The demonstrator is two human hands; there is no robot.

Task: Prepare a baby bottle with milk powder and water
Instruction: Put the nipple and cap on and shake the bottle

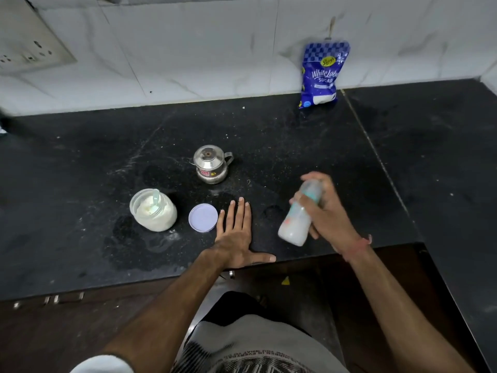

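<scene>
A baby bottle (298, 216) was held in the right hand (326, 211), with the fingers wrapped around its upper part. The bottle was tilted, with its top away from the person and its bottom toward the table's front edge, and it was lifted above the black table (80, 162). White milk was seen in its lower part. The bottle looked blurred.

The left hand (236, 232) was laid flat on the table, open, with the fingers spread and nothing held in it. A round, pale purple lid (203, 218) was lying flat just beside the little finger of that hand.

To the left of the lid, an open glass jar (153, 210) of white milk powder was standing. A light green scoop (156, 201) was stuck in the powder. Behind the lid, a small steel pot (212, 164) with a lid, a spout and a handle was placed.

Far back, a blue sugar bag (322, 75) was leaned against the white tiled wall (188, 49). White specks of powder were scattered on the table.
</scene>
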